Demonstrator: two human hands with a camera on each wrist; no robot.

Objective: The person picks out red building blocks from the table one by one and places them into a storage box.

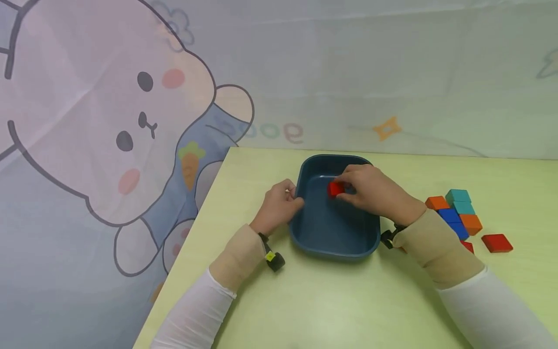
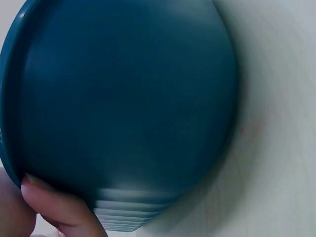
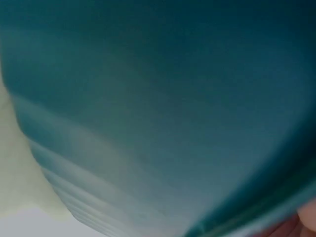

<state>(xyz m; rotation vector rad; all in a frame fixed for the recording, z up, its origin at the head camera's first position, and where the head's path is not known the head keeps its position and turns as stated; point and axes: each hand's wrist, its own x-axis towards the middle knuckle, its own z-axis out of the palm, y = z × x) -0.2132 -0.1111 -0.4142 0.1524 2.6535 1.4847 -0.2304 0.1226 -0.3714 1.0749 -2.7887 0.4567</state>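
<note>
Two hands work at one tray [image 1: 335, 257], which stands on the counter [image 1: 305, 310]. The left hand [image 1: 275, 206] has its grip clasped on the tray's left rim; the left wrist view shows parts of two digits at that edge. The right hand [image 1: 370, 191] reaches over the opposite rim, its grip pinching one red block [image 1: 335, 189] between thumb and fingers. That block is within the tray's outline, toward the far half; whether it touches the floor there, I cannot tell. To the right of the tray, eight more blocks can be made out on the counter: two teal blocks [image 1: 457, 195], two orange blocks [image 1: 471, 224], two blue blocks [image 1: 449, 215] and two more red blocks [image 1: 497, 243]. Six of these, the teal, orange and blue, sit bunched together; one red is partly hidden by the right sleeve [image 1: 449, 252], and the other lies apart, farther right. One reddish scrap beside the right wrist is too covered to identify. Two black cameras [image 1: 275, 262] are strapped on, one per wrist. Behind hangs one cloth [image 1: 348, 72] printed with one cartoon animal, one carrot and one orange star.
</note>
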